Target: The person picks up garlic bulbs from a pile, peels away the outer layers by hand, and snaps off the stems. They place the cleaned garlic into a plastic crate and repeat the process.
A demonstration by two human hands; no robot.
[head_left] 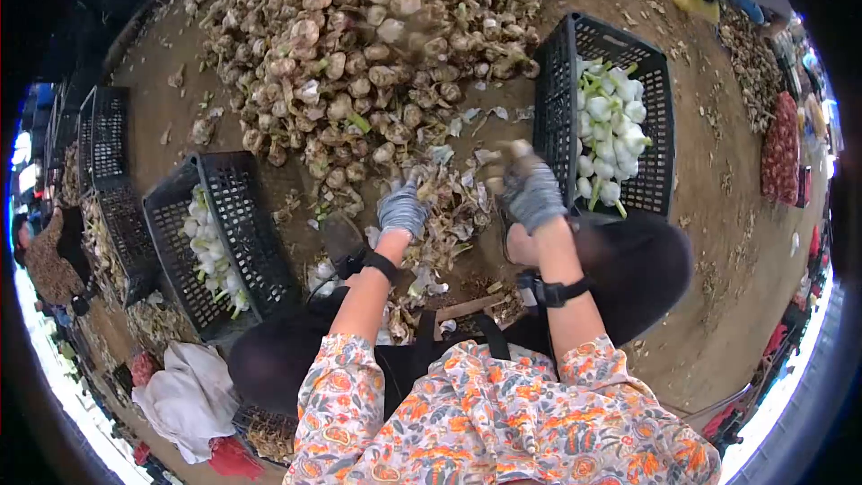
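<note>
1. Closest to my view are the floral sleeves, with a black band on each wrist, above a dark lap. A white cloth lies crumpled on the ground off to the left.
2. The left hand, in a grey glove, is down on the heap of peelings. Its fingers curl into the husks, and I cannot tell whether its grip has anything in it.
3. The right hand, also in a grey glove, is blurred. Its grip is clenched on a brownish garlic bulb at the fingertips, above the peelings and just beside the near corner of the right crate.
4. The left crate, black mesh, sits by the left knee and is tipped towards me. Peeled white bulbs lie in its bottom.
5. The right crate holds more white bulbs with green stems, heaped higher than those in the left one.
6. Beyond both hands, a big pile of unpeeled garlic spreads across the ground between the two crates.
7. Farthest out, stacked black crates stand at the left with another person beside them, and a red mesh sack lies at the right edge.
</note>
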